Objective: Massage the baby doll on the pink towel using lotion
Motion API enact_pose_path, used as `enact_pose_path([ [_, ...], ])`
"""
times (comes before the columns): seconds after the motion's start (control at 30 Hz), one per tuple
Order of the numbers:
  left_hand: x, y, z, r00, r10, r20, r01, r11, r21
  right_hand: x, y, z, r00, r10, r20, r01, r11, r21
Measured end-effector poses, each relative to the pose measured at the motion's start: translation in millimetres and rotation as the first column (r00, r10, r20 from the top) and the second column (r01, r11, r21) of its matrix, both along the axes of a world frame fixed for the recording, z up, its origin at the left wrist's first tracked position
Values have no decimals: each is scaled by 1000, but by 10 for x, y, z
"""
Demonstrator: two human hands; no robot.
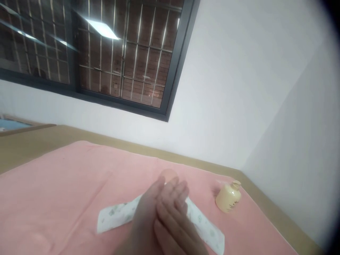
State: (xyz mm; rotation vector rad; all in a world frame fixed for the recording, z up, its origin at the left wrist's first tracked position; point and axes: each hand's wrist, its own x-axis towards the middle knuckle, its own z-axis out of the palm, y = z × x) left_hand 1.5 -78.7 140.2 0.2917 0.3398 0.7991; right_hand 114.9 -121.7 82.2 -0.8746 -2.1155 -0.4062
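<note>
My left hand and my right hand are pressed together, palm against palm, at the bottom middle. The fingers of both are stretched out, with the right ones lying across the left palm. Slight blur softens their edges, and whatever may lie between the palms is hidden. Beneath and behind them is a white cloth piece with a small green print, its two sleeve-like strips spread to either side. Just past my fingertips a round, peach-coloured thing shows, mostly covered by my hands.
A cream-yellow pump bottle with dark print stands to the right on the pink sheet. Beyond the sheet runs a tan surface edge along the white wall. A dark-framed window with metal bars is above.
</note>
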Motion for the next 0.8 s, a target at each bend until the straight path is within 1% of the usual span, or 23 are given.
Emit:
enact_pose_path([
  [0.07, 106, -45, -72, 999, 23, 25, -23, 1000, 17, 72, 46, 45, 1000, -13, 16, 13, 999, -29],
  [0.13, 131, -55, -64, 996, 91, 23, -91, 996, 17, 112, 111, 64, 1000, -12, 27, 13, 999, -52],
  [0.23, 37, -18, 75, 983, 181, -12, -181, 984, 0, 87, 145, 50, 1000, 8, 6, -8, 999, -32],
  [0.3, -35, 32, 175, 975, 221, -12, -221, 975, 18, 40, 95, 27, 1000, 11, -19, -11, 1000, -13],
  [0.4, -49, 111, 227, 969, 246, -14, -245, 968, 60, 9, -28, -8, 999, -6, -47, 5, 999, -36],
  [0.47, 5, 142, 190, 976, 215, -46, -212, 976, 53, 34, -68, -23, 999, 16, -32, -18, 999, -44],
  [0.5, 40, 146, 155, 982, 176, -62, -174, 984, 40, 57, -63, -27, 999, 31, -12, -31, 998, -45],
  [0.57, 107, 131, 70, 995, 58, -76, -58, 998, 2, 107, -3, -23, 997, 54, 47, -52, 998, -42],
  [0.63, 143, 98, -5, 996, -73, -60, 72, 997, -20, 151, 90, -8, 995, 51, 87, -47, 998, -39],
  [0.67, 143, 82, -26, 993, -109, -43, 108, 994, -22, 169, 134, 1, 994, 47, 96, -44, 998, -42],
  [0.7, 130, 70, -31, 993, -117, -20, 117, 993, -16, 184, 171, 12, 994, 40, 98, -35, 998, -49],
  [0.73, 103, 63, -20, 995, -99, 7, 99, 995, -5, 197, 197, 21, 995, 31, 94, -25, 998, -56],
  [0.8, 17, 66, 44, 998, -19, 55, 19, 1000, 15, 213, 215, 36, 997, 20, 80, -15, 998, -64],
])
